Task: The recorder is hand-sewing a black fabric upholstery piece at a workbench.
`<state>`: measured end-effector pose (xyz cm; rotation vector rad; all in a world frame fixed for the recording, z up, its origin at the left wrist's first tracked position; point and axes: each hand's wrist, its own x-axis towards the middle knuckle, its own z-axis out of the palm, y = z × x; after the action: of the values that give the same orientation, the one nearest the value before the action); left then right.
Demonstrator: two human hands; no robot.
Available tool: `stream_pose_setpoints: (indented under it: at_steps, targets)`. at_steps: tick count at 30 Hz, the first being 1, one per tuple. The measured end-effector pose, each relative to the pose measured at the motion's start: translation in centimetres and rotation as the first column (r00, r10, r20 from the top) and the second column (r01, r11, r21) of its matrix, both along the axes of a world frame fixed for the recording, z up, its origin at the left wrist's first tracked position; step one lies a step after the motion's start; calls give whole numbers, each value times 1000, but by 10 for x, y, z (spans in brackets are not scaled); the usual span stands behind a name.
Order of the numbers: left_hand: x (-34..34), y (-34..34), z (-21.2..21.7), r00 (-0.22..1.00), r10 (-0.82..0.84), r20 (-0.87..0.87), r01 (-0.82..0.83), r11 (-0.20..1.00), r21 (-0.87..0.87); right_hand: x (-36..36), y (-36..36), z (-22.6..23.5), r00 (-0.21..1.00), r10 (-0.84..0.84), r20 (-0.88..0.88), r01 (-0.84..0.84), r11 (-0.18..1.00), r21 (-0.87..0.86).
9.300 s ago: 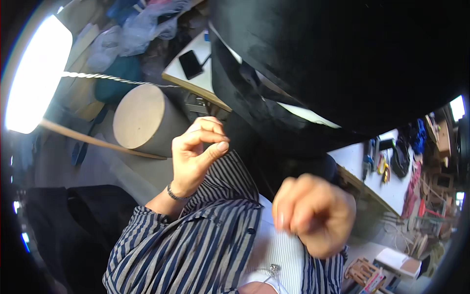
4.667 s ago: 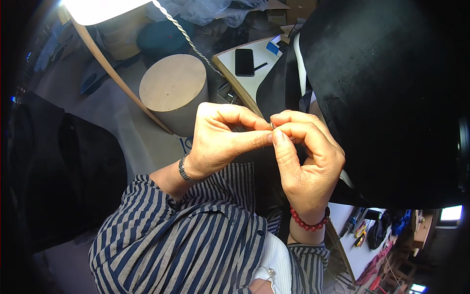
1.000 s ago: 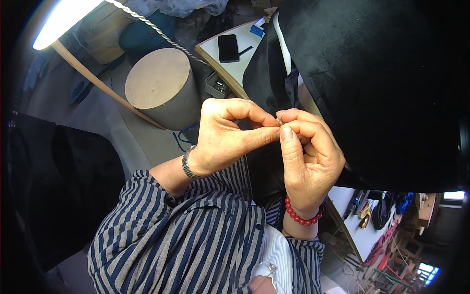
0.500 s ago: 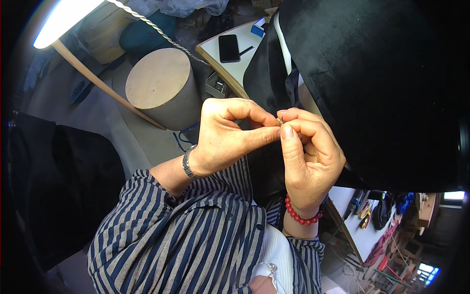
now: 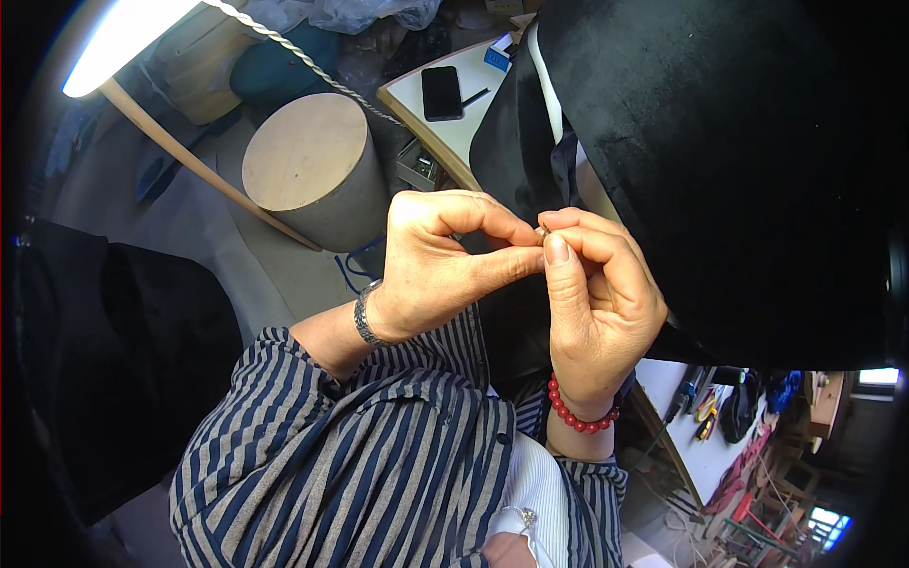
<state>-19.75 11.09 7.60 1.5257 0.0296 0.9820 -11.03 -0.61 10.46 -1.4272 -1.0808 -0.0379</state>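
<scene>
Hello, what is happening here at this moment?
A person in a striped shirt holds both hands together in front of a large black fabric. The left hand and the right hand pinch a very small object between their fingertips; it is too small to identify. Behind the hands are a round wooden block and a table with a dark phone.

Both hands meet at frame centre, fingertips pinched together. Left hand [image 5: 440, 260] comes from lower left, thumb and forefinger curled into a ring, tips touching right hand's. Right hand [image 5: 597, 303] upright just right of it, thumb raised, fingers folded down. Left forearm bare above a striped sleeve, wristwatch [image 5: 365, 317] on; right wrist wears a red bead bracelet [image 5: 578, 417].
</scene>
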Motion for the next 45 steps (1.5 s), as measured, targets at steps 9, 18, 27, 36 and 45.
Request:
stream_pose_setpoints:
  at_steps: [9,18,27,36,45]
  targets:
    - [1,0,0,998,31,46,-35,997,75,0,1,-1,1000,-13,15,13,1000,9]
    - [0,0,3,994,106,22,-108,969,222,1,-2,-5,987,77,-144,-81,996,-22]
    - [-5,8,2,994,-107,-18,108,972,207,6,-12,-17,883,270,-383,-260,962,79]
    - [9,4,5,994,-110,14,104,969,222,8,-14,-16,865,319,-388,-346,938,0]
    - [21,17,-9,994,14,105,14,967,-255,20,-24,-22,666,421,-616,-448,886,121]
